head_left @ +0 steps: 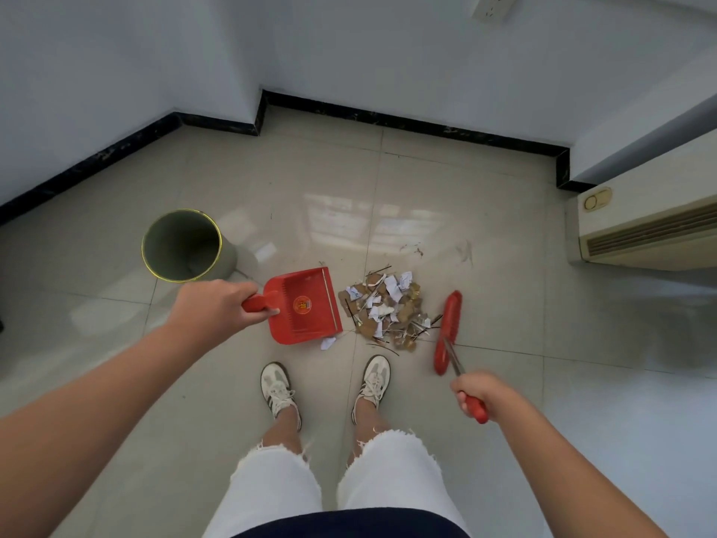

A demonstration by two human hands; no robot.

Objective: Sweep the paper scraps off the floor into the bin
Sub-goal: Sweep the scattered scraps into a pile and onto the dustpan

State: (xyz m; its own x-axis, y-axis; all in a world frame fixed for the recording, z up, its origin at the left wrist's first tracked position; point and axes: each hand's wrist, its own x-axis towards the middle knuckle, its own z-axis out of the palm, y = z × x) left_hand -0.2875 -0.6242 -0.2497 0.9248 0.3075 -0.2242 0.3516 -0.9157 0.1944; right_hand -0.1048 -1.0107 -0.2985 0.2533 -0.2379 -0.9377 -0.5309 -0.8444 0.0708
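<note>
place: indoor room corner | tiled floor (pixel 240 180) | wall socket (pixel 493 6) | floor-standing heater unit (pixel 644 231)

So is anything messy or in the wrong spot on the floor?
Yes. A pile of torn paper scraps lies on the tiles between the red dustpan and the red broom. One white scrap sits apart, just past the dustpan's near corner, so a sweep could miss it. The bin looks empty.

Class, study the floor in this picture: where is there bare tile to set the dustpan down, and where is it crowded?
Bare tile lies between the bin and the black skirting, and right of the broom toward the heater. It is crowded between dustpan and broom, where the scrap pile sits.
</note>
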